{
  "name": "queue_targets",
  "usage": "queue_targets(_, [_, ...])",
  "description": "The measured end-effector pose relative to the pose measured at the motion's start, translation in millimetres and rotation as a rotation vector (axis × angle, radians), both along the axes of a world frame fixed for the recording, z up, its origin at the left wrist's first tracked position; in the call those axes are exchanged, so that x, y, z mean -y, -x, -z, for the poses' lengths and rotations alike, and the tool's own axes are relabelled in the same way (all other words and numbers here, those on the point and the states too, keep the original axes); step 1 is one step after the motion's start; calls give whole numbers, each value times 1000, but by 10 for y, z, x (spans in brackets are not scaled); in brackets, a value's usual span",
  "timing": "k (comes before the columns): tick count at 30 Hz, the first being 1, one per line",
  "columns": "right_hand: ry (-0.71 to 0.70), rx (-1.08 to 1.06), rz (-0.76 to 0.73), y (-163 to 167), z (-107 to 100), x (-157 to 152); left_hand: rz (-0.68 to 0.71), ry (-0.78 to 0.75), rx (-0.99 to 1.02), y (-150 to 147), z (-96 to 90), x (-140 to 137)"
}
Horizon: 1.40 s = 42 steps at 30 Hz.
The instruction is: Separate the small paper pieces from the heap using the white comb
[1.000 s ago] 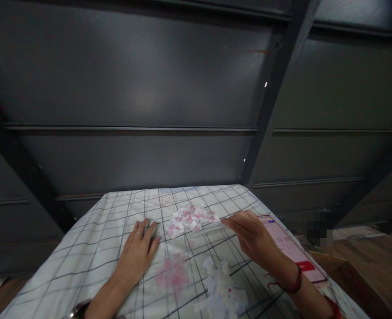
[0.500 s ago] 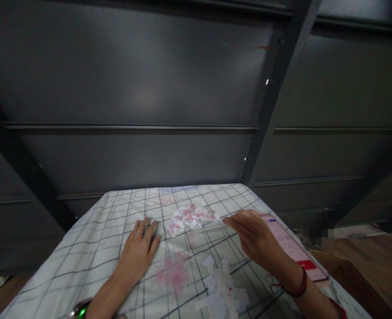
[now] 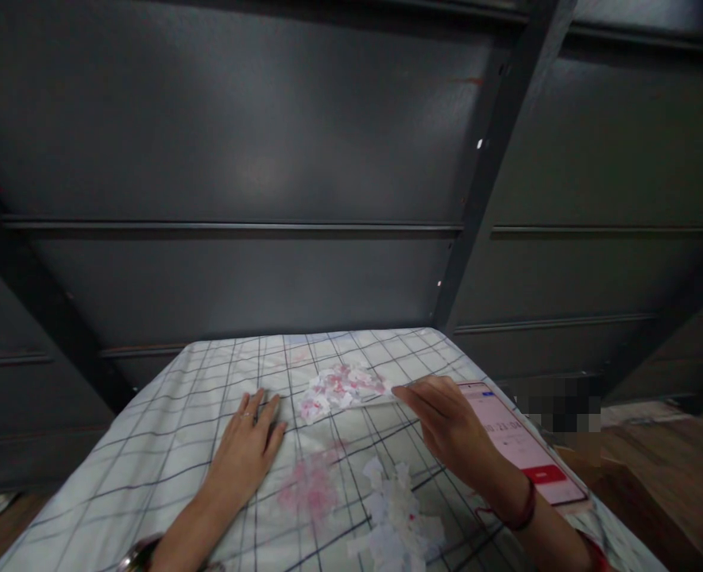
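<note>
My left hand (image 3: 245,445) lies flat on the checked cloth with its fingers apart and holds nothing. To its right, at the far part of the table, sits a heap of torn white paper scraps (image 3: 340,388) with pink and red stains. Thumb and fingers of my right hand (image 3: 446,429) are pinched at the heap's right end, on what looks like the edge of thin whitish paper; the fingertips partly hide it. A second pile of white paper scraps (image 3: 399,512), with a small red spot, lies nearer to me, between my two forearms.
The checked tablecloth (image 3: 178,445) bears a pink stain (image 3: 310,488) near the middle. A phone (image 3: 523,453) showing a timer lies under and beside my right wrist, along the right edge. Behind the table stands a dark metal wall (image 3: 256,278). A cardboard box (image 3: 631,500) is on the floor at right.
My right hand has shifted slightly left toward the stained heap, still pinched, showing more of the phone. My left hand stays where it was.
</note>
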State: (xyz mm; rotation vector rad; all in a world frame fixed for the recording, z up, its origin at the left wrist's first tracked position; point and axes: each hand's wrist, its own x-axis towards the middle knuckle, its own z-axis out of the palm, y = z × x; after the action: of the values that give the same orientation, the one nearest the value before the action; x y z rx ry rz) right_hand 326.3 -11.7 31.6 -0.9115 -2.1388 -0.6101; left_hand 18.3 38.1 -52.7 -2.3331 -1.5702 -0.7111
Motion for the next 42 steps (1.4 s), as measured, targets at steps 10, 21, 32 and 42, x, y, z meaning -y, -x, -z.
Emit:
queue_targets(10, [40,-2,-35,75,-46,38,9,11,-12,0,-12,3])
queue_targets(21, [57,-13,-28,-96,-88,52,5,-5,13,10,9,8])
queue_targets(32, [47,15,-152,-7,-116,134,8,20,14,11,1,22])
queue_targets(42, [75,25,-186,-74,-133,114,30,-8,11,15,11,13])
